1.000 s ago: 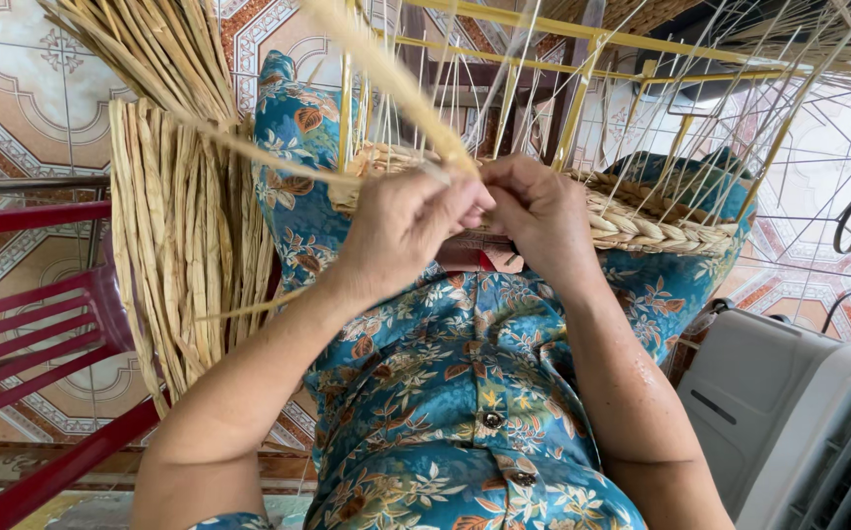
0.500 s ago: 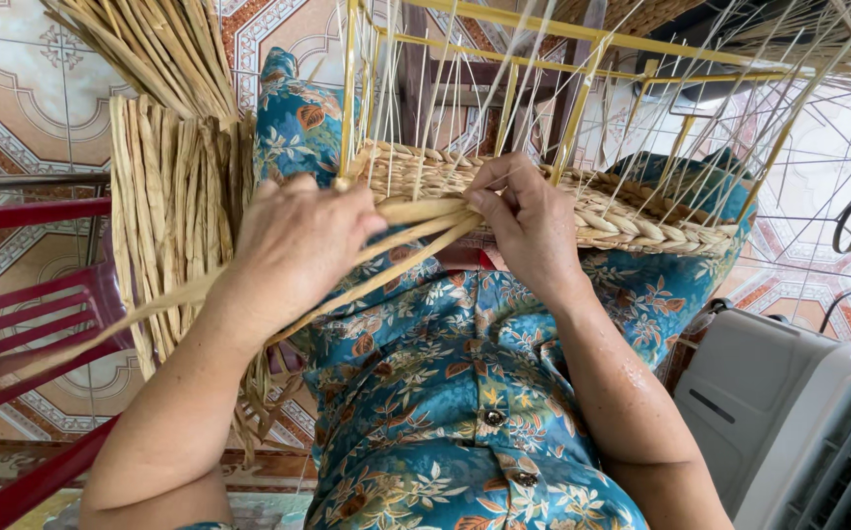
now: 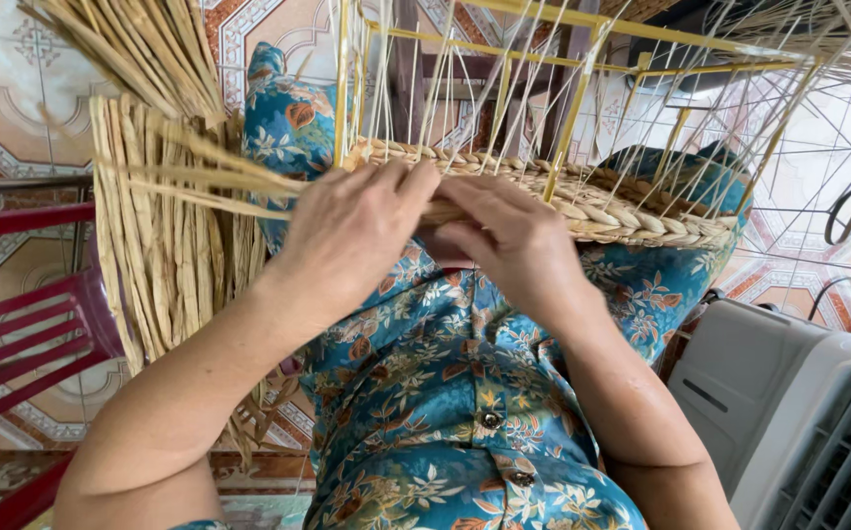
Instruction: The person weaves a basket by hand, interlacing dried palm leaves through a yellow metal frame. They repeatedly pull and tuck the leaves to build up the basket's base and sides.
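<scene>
Both hands meet at the woven band (image 3: 583, 201) on my lap. Left hand (image 3: 352, 240), fingers loosely curled, grips flat straw strands (image 3: 200, 182) that trail away to the left of the band; right hand (image 3: 509, 236) pinches down on the braid just beside it. I judge the weaving barely begun: only a few rows ring the yellow wire frame (image 3: 563, 98), whose thin uprights above the band stand bare. More dried straw (image 3: 156, 255) hangs left of it.

Straw strands (image 3: 165, 245) are pale tan, the woven band (image 3: 592, 201) is the same straw colour. Frame (image 3: 583, 88) is yellow. Clothes (image 3: 445, 393) are teal with orange-and-white flowers, chair (image 3: 23, 334) dark red, floor tiles (image 3: 3, 79) patterned cream and terracotta.
</scene>
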